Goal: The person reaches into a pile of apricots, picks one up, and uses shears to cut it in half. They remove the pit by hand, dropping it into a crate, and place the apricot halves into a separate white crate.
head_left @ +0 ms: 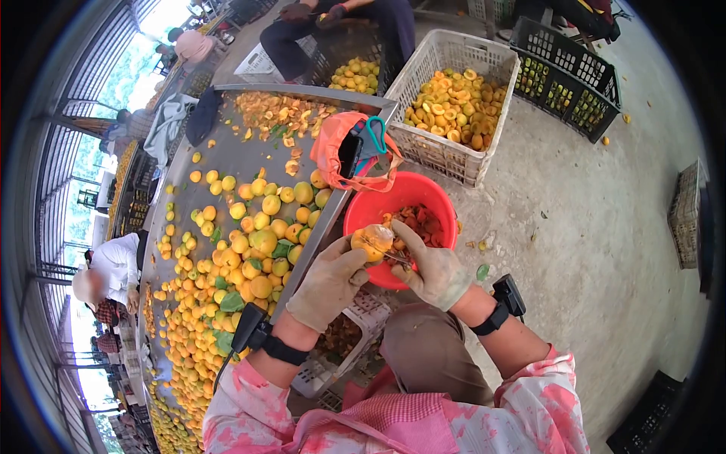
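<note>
A yellow-orange fruit (372, 242) is held over a red bucket (441, 198), with a pale, damaged-looking patch on its upper side. My left hand (327, 284), in a light glove, grips the fruit from the left with its fingers closed. On the right, my gloved right hand (432, 268) has its fingers bent around a small thin metal tool (396, 259) that touches or nearly touches the fruit; most of the tool is hidden by the fingers. Reddish-brown scraps (425, 222) lie inside the bucket, below the hands.
A metal table (227, 155) bears many whole fruits (253, 242) and peel scraps. An orange bag (333, 147) hangs at its edge. Beyond the bucket stands a white crate (439, 160) of cut fruit. A person (389, 23) sits at the top; others are at left.
</note>
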### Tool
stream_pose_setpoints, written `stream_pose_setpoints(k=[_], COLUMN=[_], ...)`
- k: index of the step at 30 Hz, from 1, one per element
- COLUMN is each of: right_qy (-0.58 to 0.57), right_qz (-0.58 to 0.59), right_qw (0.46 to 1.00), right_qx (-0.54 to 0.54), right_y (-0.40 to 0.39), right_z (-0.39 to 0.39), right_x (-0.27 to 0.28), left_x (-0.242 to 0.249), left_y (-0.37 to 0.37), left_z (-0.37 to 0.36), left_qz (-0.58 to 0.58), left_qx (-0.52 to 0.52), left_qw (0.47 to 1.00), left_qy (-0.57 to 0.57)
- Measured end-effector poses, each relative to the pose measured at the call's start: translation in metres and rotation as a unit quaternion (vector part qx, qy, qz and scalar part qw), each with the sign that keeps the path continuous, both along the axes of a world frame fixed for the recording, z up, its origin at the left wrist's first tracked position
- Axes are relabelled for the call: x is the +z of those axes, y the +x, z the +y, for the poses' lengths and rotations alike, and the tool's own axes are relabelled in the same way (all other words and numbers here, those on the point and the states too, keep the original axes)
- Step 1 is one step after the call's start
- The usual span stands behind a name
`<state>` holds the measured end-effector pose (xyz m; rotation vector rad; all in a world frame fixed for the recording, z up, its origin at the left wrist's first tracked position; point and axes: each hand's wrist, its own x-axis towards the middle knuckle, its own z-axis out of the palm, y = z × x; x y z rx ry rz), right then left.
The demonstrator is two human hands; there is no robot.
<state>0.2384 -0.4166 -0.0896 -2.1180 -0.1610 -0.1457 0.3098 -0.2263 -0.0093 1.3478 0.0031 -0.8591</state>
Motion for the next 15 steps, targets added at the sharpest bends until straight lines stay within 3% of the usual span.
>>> stream_pose_setpoints(k=[1,2,3,4,5,7,8,10,14,15], right_qy=[-0.002,-0.004,-0.005,-0.015,-0.026,-0.015,-0.002,0.002,0.004,0.004], right_qz=[-0.008,-0.016,-0.017,-0.004,0.008,0.0,-0.005,-0.014,-0.042,-0.042], right_qw=[1.0,1.0,1.0,1.0,1.0,1.0,1.0,1.0,0.999,0.999], right_qx=[0.003,0.008,0.01,0.004,-0.003,-0.006,-0.006,-0.009,-0.023,-0.021], right_y=[-0.002,-0.003,-0.003,-0.003,-0.003,-0.001,0.001,0.001,0.0,0.0], right_z=[0.0,0.001,0.001,0.003,0.004,0.004,0.006,0.007,0.009,0.01], right_x=[0.002,0.004,0.009,0.016,0.02,0.016,0.014,0.013,0.0,-0.002], left_x=[0.002,0.0,-0.006,-0.009,-0.011,-0.011,-0.008,-0.005,-0.012,-0.015], left_y=[-0.001,0.0,0.001,0.0,-0.002,-0.003,-0.002,-0.002,-0.005,-0.005], left_z=[-0.001,0.001,0.003,0.005,0.005,0.004,0.003,0.003,0.004,0.005], left_qz=[-0.115,-0.117,-0.329,-0.522,-0.523,-0.334,-0.337,-0.505,-0.542,-0.512], left_qx=[-0.051,-0.05,-0.115,-0.173,-0.172,-0.132,-0.131,-0.191,-0.159,-0.151], left_qw=[0.988,0.988,0.926,0.812,0.812,0.924,0.923,0.817,0.797,0.822], left_qy=[0.084,0.084,0.145,0.198,0.197,0.131,0.131,0.2,0.213,0.201])
